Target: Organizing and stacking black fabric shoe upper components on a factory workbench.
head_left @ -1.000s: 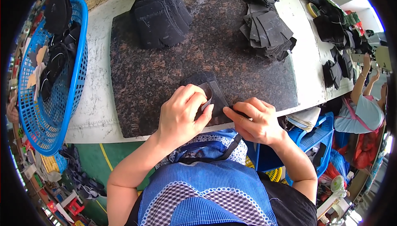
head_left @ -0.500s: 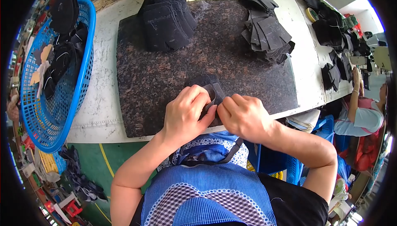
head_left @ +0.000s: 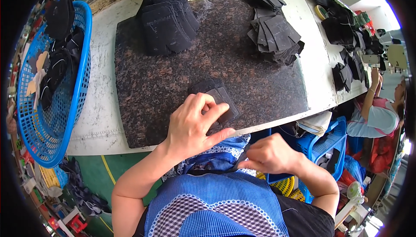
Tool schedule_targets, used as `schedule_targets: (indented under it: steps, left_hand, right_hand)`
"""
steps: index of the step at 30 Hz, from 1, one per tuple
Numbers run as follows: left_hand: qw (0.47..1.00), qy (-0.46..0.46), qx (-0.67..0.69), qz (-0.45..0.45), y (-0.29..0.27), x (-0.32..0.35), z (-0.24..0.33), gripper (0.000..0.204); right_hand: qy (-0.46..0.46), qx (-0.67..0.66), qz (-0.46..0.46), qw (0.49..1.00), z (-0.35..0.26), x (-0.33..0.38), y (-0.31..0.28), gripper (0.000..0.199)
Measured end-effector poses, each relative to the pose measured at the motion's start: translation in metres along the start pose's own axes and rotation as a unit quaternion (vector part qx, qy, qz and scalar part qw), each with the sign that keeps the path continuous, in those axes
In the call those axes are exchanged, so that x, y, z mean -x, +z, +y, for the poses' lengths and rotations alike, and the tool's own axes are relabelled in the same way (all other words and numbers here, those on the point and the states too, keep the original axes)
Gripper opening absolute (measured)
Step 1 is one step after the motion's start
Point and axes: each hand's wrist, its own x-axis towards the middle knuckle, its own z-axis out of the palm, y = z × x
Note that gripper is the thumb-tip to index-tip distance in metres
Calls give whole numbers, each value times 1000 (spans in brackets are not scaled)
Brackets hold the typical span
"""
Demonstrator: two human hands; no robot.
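Note:
A small dark fabric piece (head_left: 219,98) made of stacked layers lies near the front edge of the speckled brown stone slab (head_left: 173,76). My left hand (head_left: 193,124) rests flat on its near side, fingers spread and pressing it down. My right hand (head_left: 271,154) is off the table, below its edge and over my blue checked apron (head_left: 216,206). Its fingers are curled and pinched together around something thin and grey that I cannot make out.
A pile of black pieces (head_left: 167,18) sits at the slab's far left and a fanned stack of dark pieces (head_left: 275,31) at its far right. A blue mesh basket (head_left: 47,120) with black parts stands to the left. Another person (head_left: 377,111) works at the right.
My right hand has left the fabric piece and pulled back below the table edge toward my apron. My left hand has flattened out on the piece.

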Motion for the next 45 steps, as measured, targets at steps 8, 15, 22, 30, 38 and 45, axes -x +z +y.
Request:
schedule_targets:
  steps: [8,15,22,30,38,45]
  left_hand:
    - [996,63,-59,-30,9,22,-13,46]
    - [993,24,-112,1,9,33,-16,54]
    - [993,11,-14,119,-41,15,-45,39]
    - [980,-28,-26,193,-78,26,-99,25]
    - [958,138,-203,151,-55,-31,-103,38]
    - [974,88,-178,111,-59,-55,-112,45]
  right_hand:
    - [-76,183,207,958,19,-35,11,48]
    - [-43,41,169,984,18,-64,-24,10]
    - [-172,261,314,896,41,-233,-69,35]
    - [-244,249,318,882,59,-252,-72,16]
    - [-101,-15,334,937,42,-253,-79,9]
    - [-229,250,450,826,-8,-136,-103,8]
